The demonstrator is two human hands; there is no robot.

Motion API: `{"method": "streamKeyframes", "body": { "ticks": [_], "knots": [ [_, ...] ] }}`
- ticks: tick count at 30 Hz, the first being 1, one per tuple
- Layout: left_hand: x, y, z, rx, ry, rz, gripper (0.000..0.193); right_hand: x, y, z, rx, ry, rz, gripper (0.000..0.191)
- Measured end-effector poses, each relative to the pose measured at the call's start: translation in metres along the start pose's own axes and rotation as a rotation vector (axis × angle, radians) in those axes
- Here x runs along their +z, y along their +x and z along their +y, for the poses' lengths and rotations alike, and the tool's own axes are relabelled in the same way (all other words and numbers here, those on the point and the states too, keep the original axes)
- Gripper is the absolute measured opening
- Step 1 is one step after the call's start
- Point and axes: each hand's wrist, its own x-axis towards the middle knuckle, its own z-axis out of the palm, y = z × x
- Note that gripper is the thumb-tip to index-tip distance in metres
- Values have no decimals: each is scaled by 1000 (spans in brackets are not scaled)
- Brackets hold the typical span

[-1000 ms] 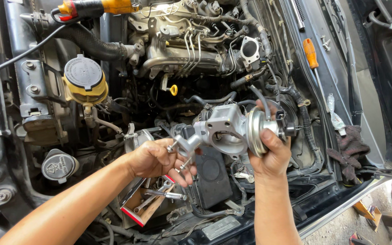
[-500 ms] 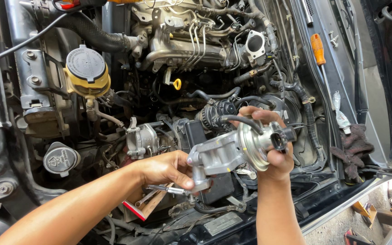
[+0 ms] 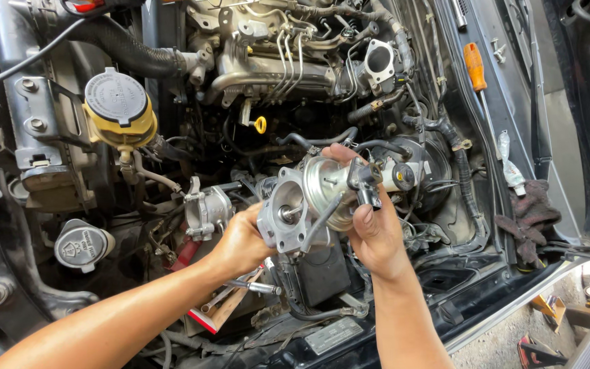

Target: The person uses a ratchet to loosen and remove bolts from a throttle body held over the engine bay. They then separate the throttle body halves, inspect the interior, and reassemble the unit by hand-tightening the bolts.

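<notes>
At the frame's centre a metal valve assembly [image 3: 308,205] sits between the left hand [image 3: 240,242] on its left and the right hand [image 3: 373,225] on its right. A capped reservoir [image 3: 119,109] stands at upper left, a screwdriver [image 3: 475,66] at upper right. A rag [image 3: 530,219] lies at right, wrenches [image 3: 237,290] below the left hand.

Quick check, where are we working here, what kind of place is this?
Likely a car repair spot: an open engine bay with hoses, a screwdriver and a rag on the fender, and both hands holding a metal valve part.

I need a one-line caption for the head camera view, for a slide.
Both hands, left hand and right hand, hold a metal valve assembly above the open engine bay.
</notes>
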Motion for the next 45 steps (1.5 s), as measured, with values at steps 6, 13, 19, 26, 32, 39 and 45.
{"method": "streamKeyframes", "body": {
  "ticks": [6, 13, 19, 26, 32, 39, 45],
  "knots": [
    [-8, -3, 15, 323, 332, -55, 30, -5, 5, -3, -36, 49, 67, 99],
    [-8, -6, 14, 487, 424, -170, 31, -15, 4, 1, -46, 143, 154, 86],
    [-8, -16, 16, 715, 609, -172, 29, -27, 5, 11, -34, 276, 178, 73],
    [-7, -21, 22, 947, 667, -107, 31, -39, 4, 11, 30, 453, 63, 72],
    [-8, -20, 19, 944, 677, -116, 26, -40, 0, 16, 22, 515, 66, 70],
    [-7, -21, 18, 895, 637, -152, 30, -34, 8, 11, 43, 423, 163, 72],
    [-7, -22, 17, 852, 621, -169, 38, -20, 13, 7, 124, 465, 331, 70]
  ]
}}
